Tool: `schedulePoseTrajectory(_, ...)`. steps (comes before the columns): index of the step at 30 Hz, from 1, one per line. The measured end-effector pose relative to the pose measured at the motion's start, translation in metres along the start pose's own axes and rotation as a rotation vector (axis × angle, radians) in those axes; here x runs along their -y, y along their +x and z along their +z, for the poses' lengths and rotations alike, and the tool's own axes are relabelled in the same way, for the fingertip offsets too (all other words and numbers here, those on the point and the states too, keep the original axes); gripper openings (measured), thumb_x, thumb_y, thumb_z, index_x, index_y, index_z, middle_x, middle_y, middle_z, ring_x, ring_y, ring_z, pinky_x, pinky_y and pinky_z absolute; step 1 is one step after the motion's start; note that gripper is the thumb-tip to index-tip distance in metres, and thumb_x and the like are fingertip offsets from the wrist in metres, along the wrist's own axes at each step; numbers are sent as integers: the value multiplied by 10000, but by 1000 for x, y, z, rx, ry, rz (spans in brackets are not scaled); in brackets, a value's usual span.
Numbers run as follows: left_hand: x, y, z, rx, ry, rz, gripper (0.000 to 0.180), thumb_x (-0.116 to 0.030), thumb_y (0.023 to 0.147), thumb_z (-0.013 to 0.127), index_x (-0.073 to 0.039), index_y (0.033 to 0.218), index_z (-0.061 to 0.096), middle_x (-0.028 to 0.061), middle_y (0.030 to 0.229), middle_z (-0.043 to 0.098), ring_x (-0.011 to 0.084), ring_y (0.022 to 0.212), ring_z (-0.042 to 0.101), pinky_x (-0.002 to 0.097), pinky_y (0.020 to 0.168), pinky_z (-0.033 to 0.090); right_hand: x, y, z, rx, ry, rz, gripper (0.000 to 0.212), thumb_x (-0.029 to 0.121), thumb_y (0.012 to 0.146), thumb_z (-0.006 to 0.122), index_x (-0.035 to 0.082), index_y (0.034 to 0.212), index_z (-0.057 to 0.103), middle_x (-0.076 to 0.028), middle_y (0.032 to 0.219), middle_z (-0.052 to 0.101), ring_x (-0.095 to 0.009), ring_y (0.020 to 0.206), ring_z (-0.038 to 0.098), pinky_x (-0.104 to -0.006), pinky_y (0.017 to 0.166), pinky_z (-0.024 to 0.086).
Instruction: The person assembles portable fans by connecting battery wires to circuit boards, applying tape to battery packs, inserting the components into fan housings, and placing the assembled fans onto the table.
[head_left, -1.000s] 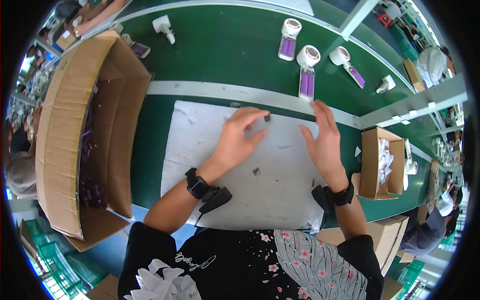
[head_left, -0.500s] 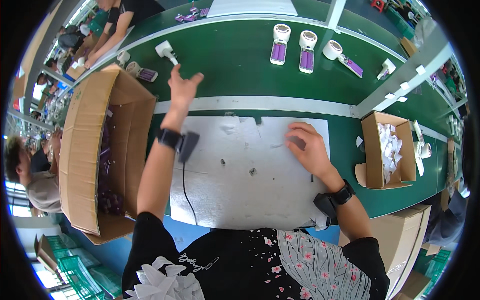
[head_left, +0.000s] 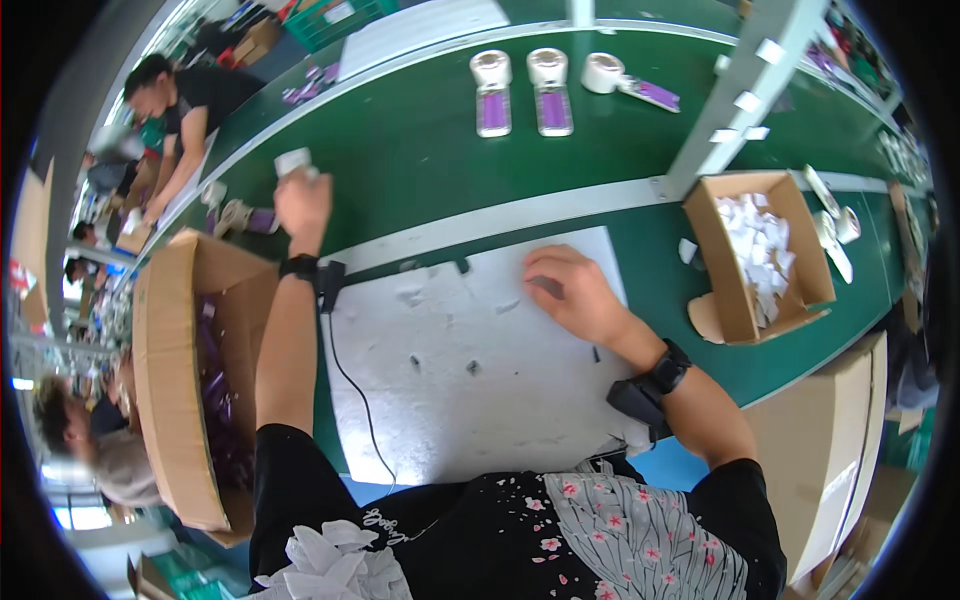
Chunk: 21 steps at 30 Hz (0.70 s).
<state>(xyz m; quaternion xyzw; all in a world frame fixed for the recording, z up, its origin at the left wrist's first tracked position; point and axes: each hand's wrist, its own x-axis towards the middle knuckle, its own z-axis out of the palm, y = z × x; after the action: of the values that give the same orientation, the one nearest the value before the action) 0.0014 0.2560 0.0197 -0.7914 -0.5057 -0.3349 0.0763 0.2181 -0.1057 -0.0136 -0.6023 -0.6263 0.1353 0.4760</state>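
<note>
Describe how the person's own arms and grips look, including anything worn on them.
Short black fabric sleeves leave the forearms bare; the left grip and right grip are ungloved. Each wrist carries a black strap-like band with a boxy black module. A thin black cable runs from the left module.

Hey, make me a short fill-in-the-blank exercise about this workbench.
1. The left hand is at an object coloured ____.
2. The box of white scraps stands on the picture's ____ side.
3. The tabletop is coloured ____.
4. Two side-by-side devices have inserts coloured ____.
Missing words: white; right; green; purple.
</note>
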Motion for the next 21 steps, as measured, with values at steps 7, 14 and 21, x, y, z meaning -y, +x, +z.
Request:
schedulePoseTrajectory(7,-101,-119,-113,380,-316,499,194,-94,708,668,-47,895,643,169,936,646,354,842,638,435,753,527,1,5,4,12,32,90,242,10,807,684,21,1039,618,-91,1046,640,-213,866,617,-300,710,519)
schedulePoseTrajectory(14,-149,-219,-149,421,-566,711,178,-94,668,679,-93,839,630,73,977,593,267,906,616,368,750,524,13,4,4,-15,244,248,559,80,838,697,70,1349,471,-93,1160,602,-189,883,605,-306,734,509)
schedulePoseTrajectory(21,-131,-233,-173,752,-739,652,187,-78,723,681,-78,906,645,99,1035,603,283,974,609,379,810,518,19,5,3,102,-44,122,567,128,856,677,60,1377,462,-74,1261,555,-172,1006,558,-304,857,460)
